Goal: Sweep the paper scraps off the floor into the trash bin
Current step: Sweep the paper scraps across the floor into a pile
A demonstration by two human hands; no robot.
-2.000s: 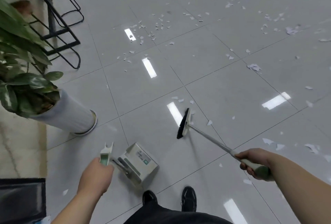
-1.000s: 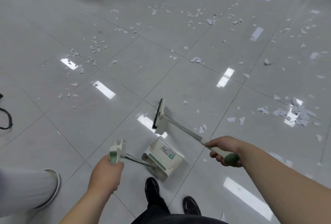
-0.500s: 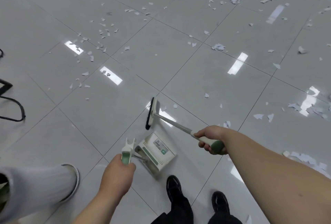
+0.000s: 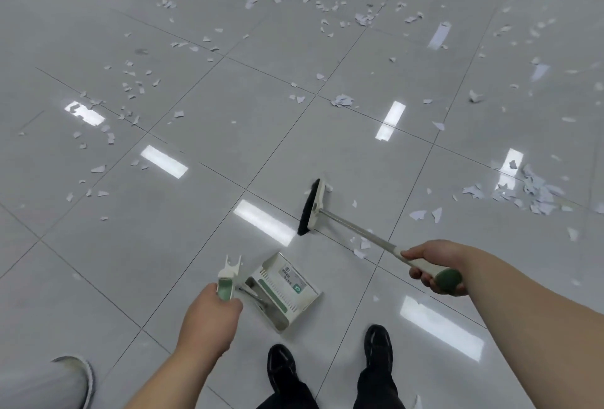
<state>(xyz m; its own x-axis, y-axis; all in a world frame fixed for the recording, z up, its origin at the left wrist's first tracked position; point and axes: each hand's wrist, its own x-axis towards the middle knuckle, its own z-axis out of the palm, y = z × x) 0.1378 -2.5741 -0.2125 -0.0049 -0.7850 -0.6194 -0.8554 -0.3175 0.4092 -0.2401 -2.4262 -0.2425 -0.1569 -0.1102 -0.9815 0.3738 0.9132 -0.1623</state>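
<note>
Paper scraps (image 4: 536, 193) litter the floor (image 4: 261, 134) mostly beyond my fingers, so I judge the sweeping barely begun. Right hand (image 4: 431, 265) grips the broom (image 4: 312, 209), left hand (image 4: 209, 314) the dustpan (image 4: 284, 287) handle; no bin visible.

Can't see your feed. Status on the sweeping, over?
Left hand grips dustpan handle, right hand grips broom. Broom head on floor; paper scraps scattered all over, biggest pile right. White pot lower left, away from broom.
</note>
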